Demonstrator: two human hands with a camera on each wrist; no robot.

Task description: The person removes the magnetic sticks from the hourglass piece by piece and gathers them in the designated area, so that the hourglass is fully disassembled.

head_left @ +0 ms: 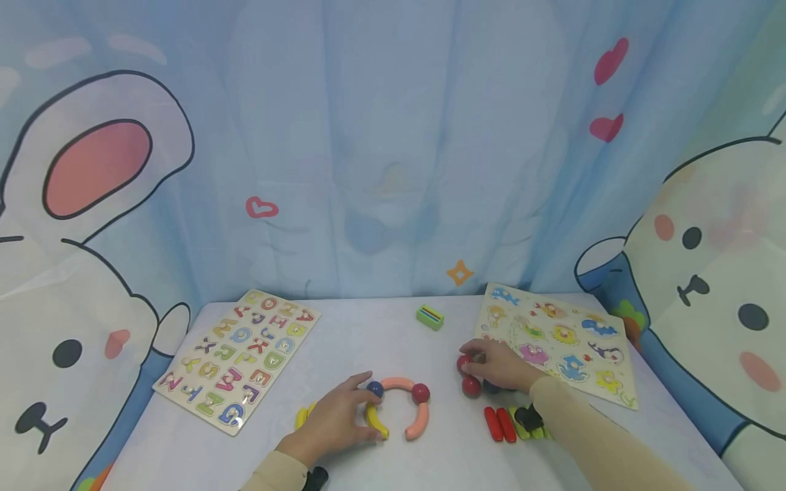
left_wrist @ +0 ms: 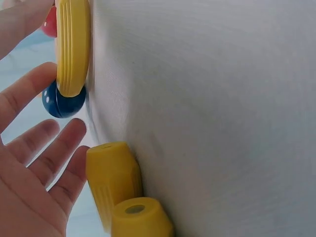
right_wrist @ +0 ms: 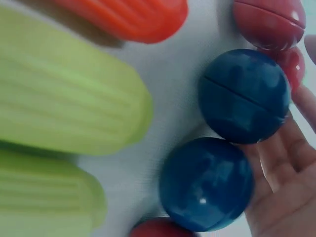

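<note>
Thumb and index finger of my left hand (head_left: 334, 417) hold a yellow curved stick (head_left: 372, 417) near its ends; the other fingers are spread. This stick meets a blue ball (head_left: 375, 389), part of a ring with a pink curved stick (head_left: 398, 383), a red ball (head_left: 420, 393) and another pink curved stick (head_left: 417, 423). My right hand (head_left: 503, 365) pinches a red ball (head_left: 463, 364) with thumb and index finger. Beside it lie another red ball (head_left: 471, 387) and blue balls (right_wrist: 244, 96), partly hidden by the hand in the head view.
Yellow sticks (left_wrist: 113, 173) lie beside my left hand. Red sticks (head_left: 499, 425) and green sticks (right_wrist: 69, 89) lie below my right hand. A letter board (head_left: 245, 354) stands left, an animal puzzle board (head_left: 555, 334) right, and a small green block (head_left: 430, 317) at the back.
</note>
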